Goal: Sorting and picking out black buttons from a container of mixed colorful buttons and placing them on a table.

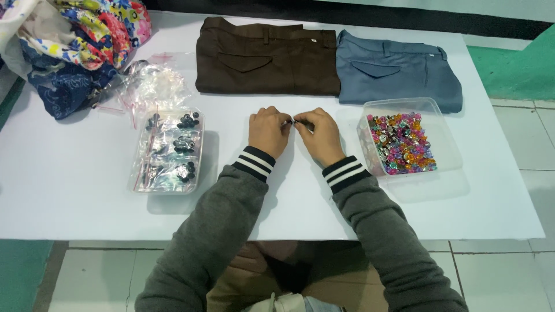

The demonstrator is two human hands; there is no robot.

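My left hand [269, 130] and my right hand [319, 134] meet at the middle of the white table [69, 173], fingertips pinched together on a small dark item [293, 122] between them; its shape is too small to tell. Both hands rest on the tabletop in grey sleeves with striped cuffs. A clear plastic box [448, 151] holding several colourful shiny beads or buttons [402, 143] sits just right of my right hand. Left of my left hand, a clear box [167, 151] holds small bags of dark buttons.
Folded brown trousers [266, 56] and folded blue-grey trousers [399, 69] lie at the table's far side. Loose clear plastic bags [151, 81] and a heap of floral fabric [75, 40] sit far left. Tiled floor lies below the near edge.
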